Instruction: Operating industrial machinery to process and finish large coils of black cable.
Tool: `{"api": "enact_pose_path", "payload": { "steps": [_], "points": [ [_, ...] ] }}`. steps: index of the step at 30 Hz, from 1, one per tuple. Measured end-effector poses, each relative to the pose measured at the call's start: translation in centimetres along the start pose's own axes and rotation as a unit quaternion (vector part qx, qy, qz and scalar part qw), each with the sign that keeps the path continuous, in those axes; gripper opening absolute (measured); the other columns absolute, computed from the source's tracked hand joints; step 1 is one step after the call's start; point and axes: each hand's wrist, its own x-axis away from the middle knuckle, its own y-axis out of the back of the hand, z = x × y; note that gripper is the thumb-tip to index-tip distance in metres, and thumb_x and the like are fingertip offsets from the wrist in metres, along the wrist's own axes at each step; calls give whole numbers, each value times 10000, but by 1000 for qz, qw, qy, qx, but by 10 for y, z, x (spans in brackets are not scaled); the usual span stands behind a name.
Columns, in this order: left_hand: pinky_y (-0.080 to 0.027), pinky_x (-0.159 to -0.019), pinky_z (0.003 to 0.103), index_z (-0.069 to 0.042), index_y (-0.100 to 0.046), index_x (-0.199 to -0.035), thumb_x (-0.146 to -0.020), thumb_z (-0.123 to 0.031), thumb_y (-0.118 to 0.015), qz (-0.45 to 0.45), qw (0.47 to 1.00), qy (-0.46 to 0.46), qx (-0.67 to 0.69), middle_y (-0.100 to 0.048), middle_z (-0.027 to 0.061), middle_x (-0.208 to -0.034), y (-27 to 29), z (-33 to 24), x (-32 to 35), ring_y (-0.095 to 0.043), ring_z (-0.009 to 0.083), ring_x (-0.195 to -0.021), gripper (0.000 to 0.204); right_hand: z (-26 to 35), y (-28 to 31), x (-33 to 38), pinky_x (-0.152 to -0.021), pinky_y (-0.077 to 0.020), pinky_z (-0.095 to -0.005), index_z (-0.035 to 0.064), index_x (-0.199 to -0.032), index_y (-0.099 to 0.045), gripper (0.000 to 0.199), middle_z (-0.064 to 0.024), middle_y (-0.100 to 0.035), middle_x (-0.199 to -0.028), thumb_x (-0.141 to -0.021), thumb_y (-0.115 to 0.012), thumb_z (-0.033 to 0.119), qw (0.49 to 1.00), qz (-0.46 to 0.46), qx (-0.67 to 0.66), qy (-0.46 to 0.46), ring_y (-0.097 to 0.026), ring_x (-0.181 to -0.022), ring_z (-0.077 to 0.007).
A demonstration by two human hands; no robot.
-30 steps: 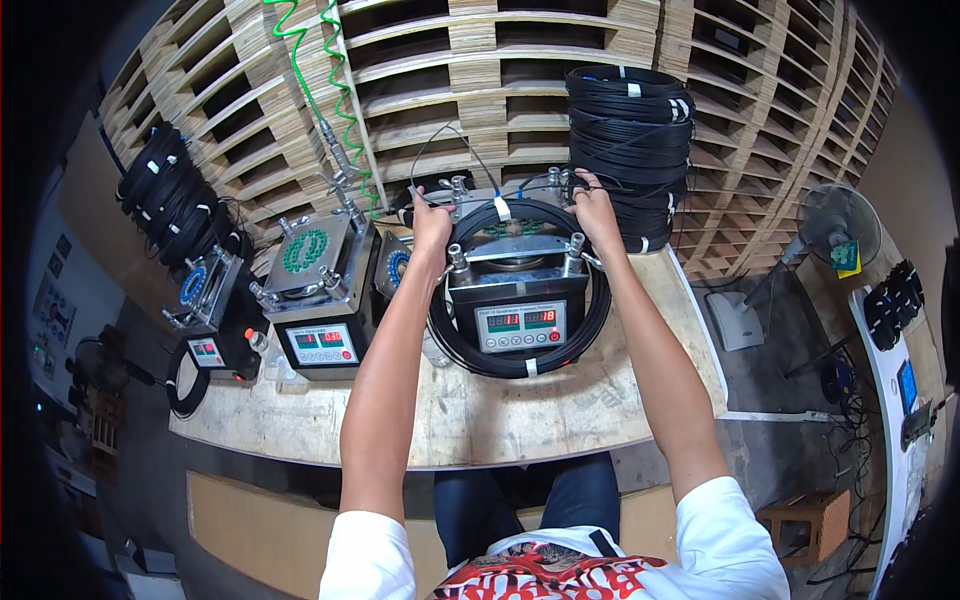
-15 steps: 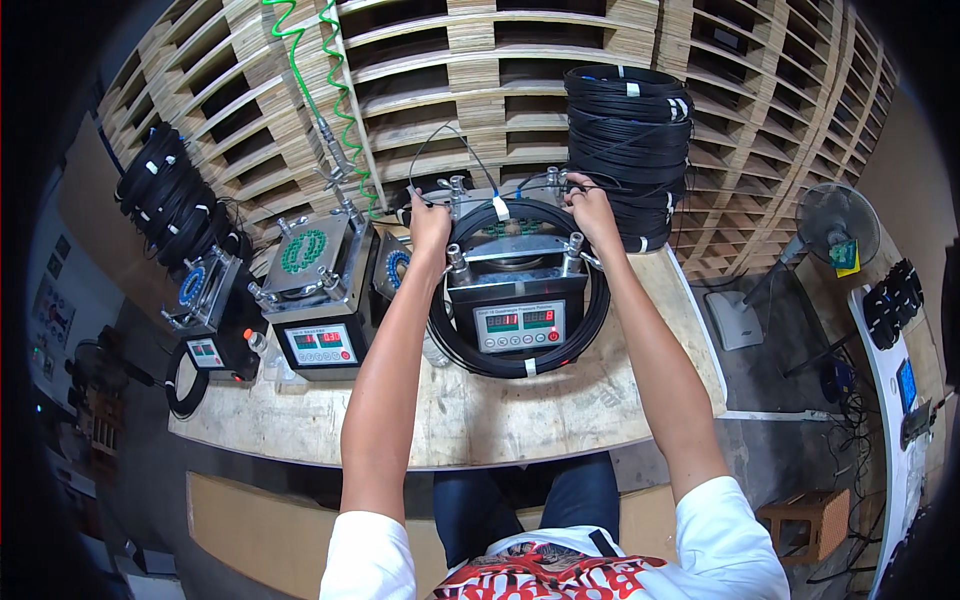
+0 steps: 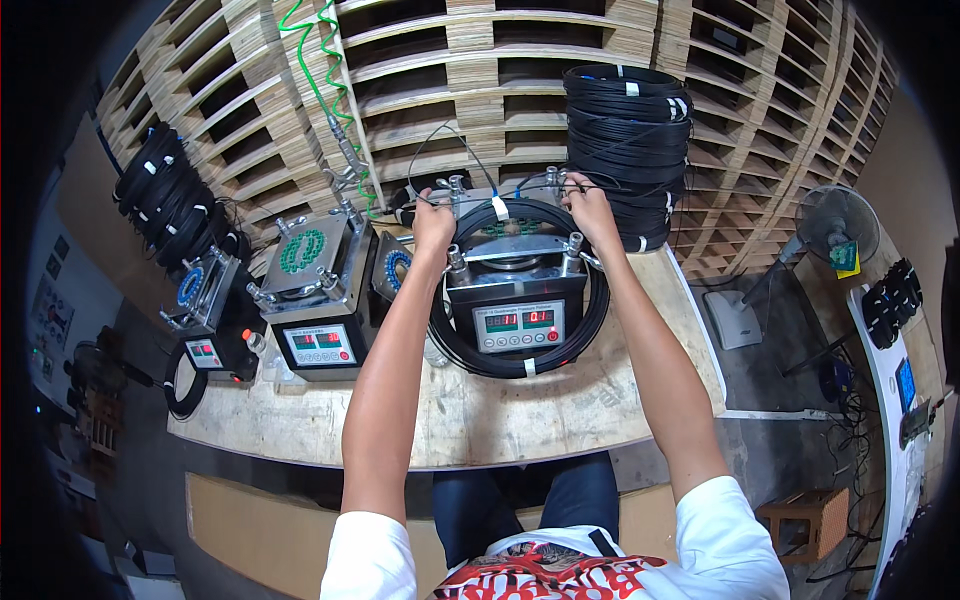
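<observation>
A coil of black cable (image 3: pixel 601 310) hangs around the front of the rightmost polishing machine (image 3: pixel 518 293), a white tie at its top. Thin cable ends with small blue connectors (image 3: pixel 495 191) lie by the machine's far edge. At the far left corner, my left hand (image 3: pixel 433 225) is closed on a thin black cable (image 3: pixel 447 127) that arches up behind the machine. My right hand (image 3: pixel 590 210) pinches a stretch of cable by the far right corner post. The fingertips partly hide what each hand grips. Green pads show beneath the machine's metal top.
Two similar machines stand to the left: one with green pads (image 3: pixel 303 252), one with blue (image 3: pixel 191 287). Tall stacks of black cable coils rise at right (image 3: pixel 628 150) and left (image 3: pixel 172 195). Pallets (image 3: pixel 480 80) form the back wall. A fan (image 3: pixel 838 225) stands at right.
Both hands stay almost where they were, still on the cable. The digits on the front machine's display have changed. The green spiral hose and its fitting have swung slightly right.
</observation>
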Motion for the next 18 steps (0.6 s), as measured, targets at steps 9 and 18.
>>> {"api": "enact_pose_path", "payload": {
  "steps": [9,18],
  "points": [
    [-454,-1010,400,-39,-397,-1486,-918,-106,-560,-54,998,-29,-12,-644,239,-1266,-3,23,-22,-616,357,-1203,595,5,-1,2,-701,-497,-253,27,-1321,-601,339,-31,-658,-905,-1030,-512,177,995,19,-102,8,-603,-806,-104],
    [-484,-927,374,-15,-506,-1388,-861,-48,-589,-1,999,-3,35,-713,194,-1087,-1,-8,7,-670,279,-1038,534,-12,0,-7,-843,-521,-347,58,-1272,-648,350,-202,-740,-987,-977,-584,236,1000,-19,-12,-5,-719,-919,-291]
  ]
}}
